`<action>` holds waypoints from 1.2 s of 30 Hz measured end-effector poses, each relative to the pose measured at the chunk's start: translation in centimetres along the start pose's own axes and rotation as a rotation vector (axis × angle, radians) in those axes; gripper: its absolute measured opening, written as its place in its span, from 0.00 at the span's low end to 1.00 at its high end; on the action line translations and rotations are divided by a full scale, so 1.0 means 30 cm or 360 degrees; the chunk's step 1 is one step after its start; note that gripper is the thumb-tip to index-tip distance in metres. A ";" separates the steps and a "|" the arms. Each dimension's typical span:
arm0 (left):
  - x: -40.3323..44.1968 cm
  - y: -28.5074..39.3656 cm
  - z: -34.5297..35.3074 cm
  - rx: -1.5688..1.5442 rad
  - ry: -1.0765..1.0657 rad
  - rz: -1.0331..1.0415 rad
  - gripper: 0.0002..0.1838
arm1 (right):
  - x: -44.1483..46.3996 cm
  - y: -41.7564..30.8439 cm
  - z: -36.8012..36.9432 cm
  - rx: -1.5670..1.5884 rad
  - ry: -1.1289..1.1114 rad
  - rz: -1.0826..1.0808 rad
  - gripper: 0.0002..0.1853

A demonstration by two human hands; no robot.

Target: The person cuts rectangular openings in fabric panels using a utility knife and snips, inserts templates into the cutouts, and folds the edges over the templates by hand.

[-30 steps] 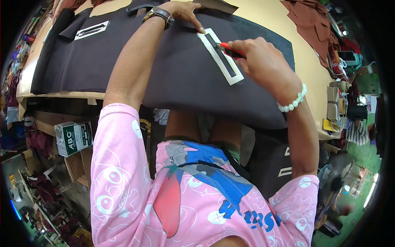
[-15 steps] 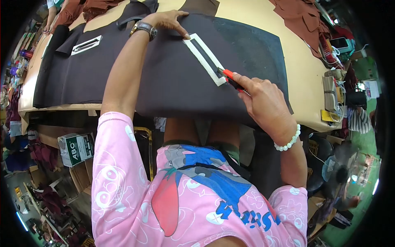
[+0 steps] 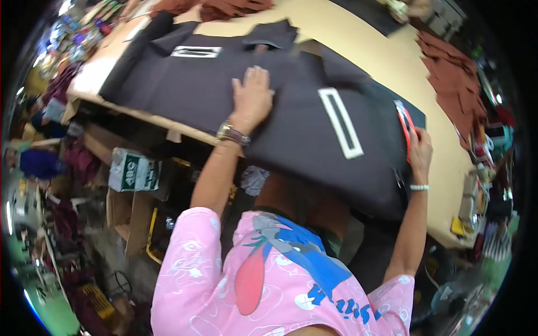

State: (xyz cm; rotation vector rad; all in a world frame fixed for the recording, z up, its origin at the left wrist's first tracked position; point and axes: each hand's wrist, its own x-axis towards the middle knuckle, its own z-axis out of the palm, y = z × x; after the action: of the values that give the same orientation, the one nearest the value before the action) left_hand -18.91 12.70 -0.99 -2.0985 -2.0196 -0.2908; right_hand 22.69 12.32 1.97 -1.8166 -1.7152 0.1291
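Note:
My left hand (image 3: pixel 253 99) lies flat on the dark fabric (image 3: pixel 297 123), fingers extended. At the right edge of the fabric, my right hand (image 3: pixel 421 152) is closed around a red utility knife (image 3: pixel 404 124), its blade end pointing away from me. Between my hands, a narrow white rectangular strip frame (image 3: pixel 339 123) with a dark middle lies on the fabric. Another white frame (image 3: pixel 196 52) sits farther left on the cloth. Below my right hand is a small dark metallic object (image 3: pixel 398 178), too blurred to name.
Stacks of rust-brown cut fabric lie at the right (image 3: pixel 453 84) and the far edge of the tan table (image 3: pixel 386 61). A person's hand shows at the top right. An ABC box (image 3: pixel 133 171) stands below the table at left. Odds and ends line the right edge.
My right hand and the knife have left the white frame and moved right. My left hand has come off the frame's far end and now lies flat farther left. The view has turned.

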 end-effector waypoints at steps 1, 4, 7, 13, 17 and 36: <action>0.001 0.018 -0.025 -0.0036 -0.0016 -0.0005 0.28 | 0.010 0.043 0.029 -0.0124 0.0072 -0.0146 0.14; 0.016 0.029 0.010 -0.0113 0.0209 0.0064 0.17 | -0.003 0.060 0.037 -0.0330 0.0127 -0.0280 0.14; 0.052 0.027 0.011 -0.0515 0.0383 -0.0009 0.16 | -0.052 -0.014 -0.019 -0.0593 0.0403 -0.0478 0.15; 0.113 0.035 -0.034 -0.2037 -0.0076 -0.0519 0.22 | -0.299 -0.135 -0.161 -0.0235 -0.0432 -0.0003 0.13; 0.056 0.035 -0.190 -0.1300 -0.1094 -0.0144 0.44 | -0.298 -0.130 -0.158 0.0314 -0.0603 0.0257 0.10; 0.000 0.213 -0.228 -0.2682 -0.0865 -0.0500 0.34 | -0.287 -0.420 0.150 0.1703 -0.0382 0.0357 0.15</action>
State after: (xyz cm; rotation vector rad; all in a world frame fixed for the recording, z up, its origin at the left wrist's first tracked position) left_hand -12.47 10.49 5.45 -2.6290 -2.7777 -2.3904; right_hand 8.35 5.42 1.71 -1.1617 -1.1641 1.1518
